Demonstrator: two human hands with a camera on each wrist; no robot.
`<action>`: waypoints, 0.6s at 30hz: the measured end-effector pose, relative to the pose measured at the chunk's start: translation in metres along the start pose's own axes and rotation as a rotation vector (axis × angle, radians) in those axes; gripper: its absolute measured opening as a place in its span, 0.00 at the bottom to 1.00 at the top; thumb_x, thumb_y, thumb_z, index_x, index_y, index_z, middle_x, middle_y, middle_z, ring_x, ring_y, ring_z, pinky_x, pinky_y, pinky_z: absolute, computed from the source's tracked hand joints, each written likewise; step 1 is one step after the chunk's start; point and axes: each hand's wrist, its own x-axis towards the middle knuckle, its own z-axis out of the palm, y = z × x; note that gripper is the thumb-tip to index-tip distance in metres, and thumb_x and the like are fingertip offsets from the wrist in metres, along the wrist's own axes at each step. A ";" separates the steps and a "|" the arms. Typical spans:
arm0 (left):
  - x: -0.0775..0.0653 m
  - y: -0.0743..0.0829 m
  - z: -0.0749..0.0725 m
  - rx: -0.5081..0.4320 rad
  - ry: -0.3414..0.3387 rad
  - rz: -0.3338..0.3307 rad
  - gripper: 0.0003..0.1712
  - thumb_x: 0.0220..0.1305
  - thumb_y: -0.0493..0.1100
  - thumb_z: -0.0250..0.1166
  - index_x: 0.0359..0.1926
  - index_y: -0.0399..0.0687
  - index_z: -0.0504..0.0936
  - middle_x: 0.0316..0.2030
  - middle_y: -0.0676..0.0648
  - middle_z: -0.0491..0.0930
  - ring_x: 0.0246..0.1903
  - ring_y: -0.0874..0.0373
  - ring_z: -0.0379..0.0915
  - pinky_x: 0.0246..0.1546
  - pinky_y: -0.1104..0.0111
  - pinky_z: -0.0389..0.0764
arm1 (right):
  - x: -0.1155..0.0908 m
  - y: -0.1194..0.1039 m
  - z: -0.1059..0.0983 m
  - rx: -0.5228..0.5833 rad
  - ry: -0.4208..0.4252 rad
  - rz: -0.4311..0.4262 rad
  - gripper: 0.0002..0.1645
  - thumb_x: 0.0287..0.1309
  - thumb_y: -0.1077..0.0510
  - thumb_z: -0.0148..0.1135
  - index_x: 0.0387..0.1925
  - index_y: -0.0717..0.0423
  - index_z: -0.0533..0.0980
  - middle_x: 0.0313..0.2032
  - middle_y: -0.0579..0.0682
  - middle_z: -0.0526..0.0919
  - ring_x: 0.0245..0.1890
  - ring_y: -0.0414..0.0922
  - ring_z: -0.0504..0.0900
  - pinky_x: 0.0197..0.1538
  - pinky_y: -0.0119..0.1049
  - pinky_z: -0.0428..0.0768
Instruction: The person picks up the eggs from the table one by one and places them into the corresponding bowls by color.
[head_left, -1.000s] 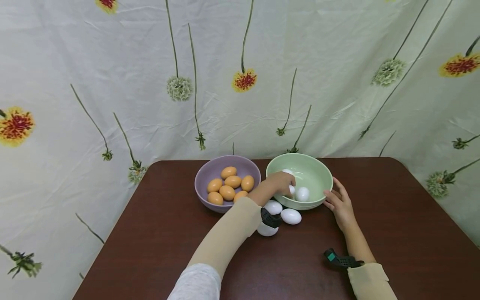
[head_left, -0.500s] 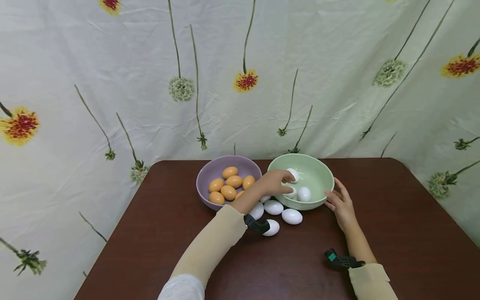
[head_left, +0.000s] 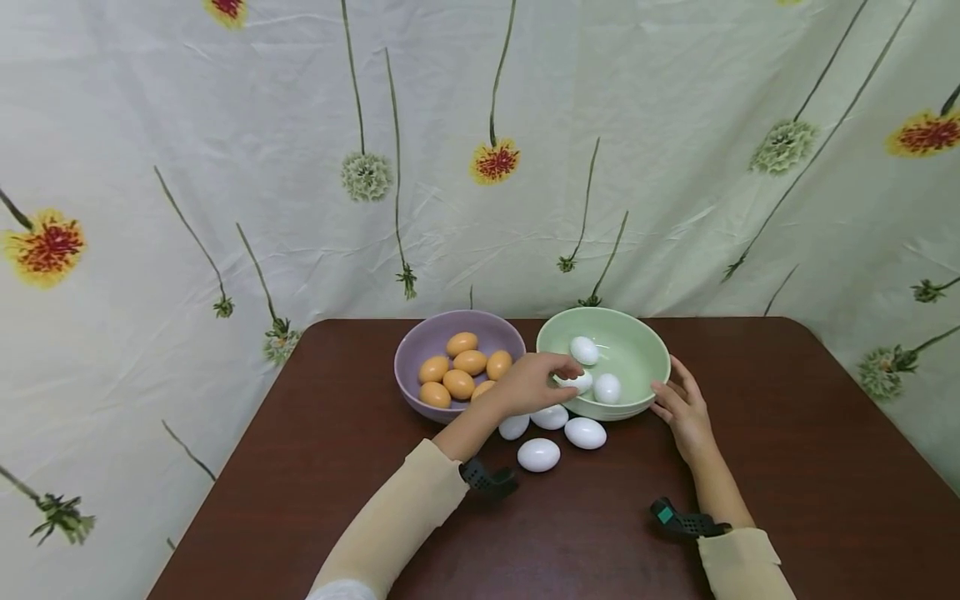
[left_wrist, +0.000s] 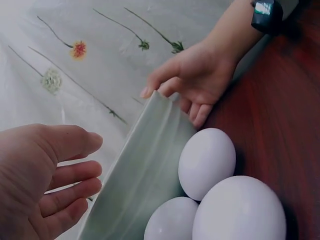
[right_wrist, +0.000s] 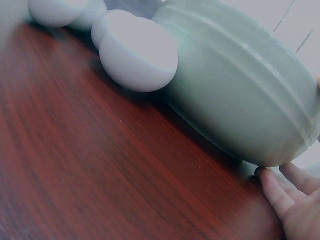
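My left hand (head_left: 534,383) hovers at the left rim of a green bowl (head_left: 637,354), fingers apart and loosely bent. In the left wrist view that hand (left_wrist: 50,175) holds nothing. Inside the green bowl lie three white eggs (head_left: 584,351), one partly behind the left fingers. At the bowl's right side my right hand (head_left: 684,412) grips the rim and outer wall. The right wrist view shows its fingers (right_wrist: 277,192) against the lower wall. Several more white eggs (head_left: 538,455) lie on the table in front of the bowl.
A purple bowl (head_left: 405,367) with several brown eggs (head_left: 458,384) stands left of the green one, partly behind the left hand. Both bowls are near the far edge of the dark wooden table (head_left: 337,467). A flower-patterned cloth (head_left: 300,125) hangs behind.
My left hand has let go of a white egg in the green bowl and drawn back left, its fingers spreading. The right hand has stayed on the bowl.
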 end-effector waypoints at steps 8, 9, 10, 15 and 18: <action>-0.028 0.003 0.003 -0.030 0.023 0.046 0.15 0.64 0.42 0.66 0.50 0.41 0.82 0.46 0.46 0.83 0.47 0.55 0.78 0.50 0.61 0.76 | 0.000 -0.001 0.000 0.002 -0.001 0.008 0.43 0.68 0.55 0.57 0.77 0.50 0.48 0.60 0.58 0.61 0.42 0.32 0.79 0.45 0.25 0.77; -0.031 0.003 0.003 -0.033 0.025 0.048 0.15 0.64 0.42 0.66 0.50 0.42 0.82 0.46 0.47 0.83 0.47 0.56 0.78 0.50 0.62 0.76 | 0.000 -0.001 0.000 0.002 -0.001 0.009 0.43 0.68 0.55 0.57 0.77 0.50 0.48 0.60 0.58 0.61 0.42 0.32 0.79 0.44 0.25 0.77; -0.034 0.004 0.004 -0.025 0.030 0.051 0.14 0.64 0.42 0.66 0.50 0.42 0.82 0.45 0.48 0.83 0.47 0.56 0.78 0.50 0.63 0.76 | 0.000 -0.001 0.000 0.002 0.000 0.009 0.43 0.68 0.55 0.56 0.77 0.50 0.48 0.60 0.57 0.61 0.42 0.32 0.79 0.44 0.25 0.77; -0.045 0.007 0.008 0.034 0.031 0.070 0.14 0.64 0.43 0.65 0.50 0.44 0.83 0.45 0.51 0.83 0.47 0.62 0.77 0.49 0.71 0.74 | -0.001 -0.002 0.000 0.005 0.001 0.006 0.42 0.68 0.55 0.56 0.76 0.51 0.48 0.59 0.56 0.61 0.42 0.33 0.79 0.44 0.25 0.77; -0.051 0.006 0.012 0.061 0.027 0.086 0.14 0.64 0.43 0.66 0.49 0.44 0.83 0.45 0.52 0.83 0.47 0.63 0.77 0.49 0.72 0.73 | -0.002 -0.002 0.001 0.008 0.000 0.008 0.42 0.68 0.55 0.56 0.76 0.50 0.48 0.59 0.56 0.61 0.41 0.33 0.79 0.44 0.25 0.77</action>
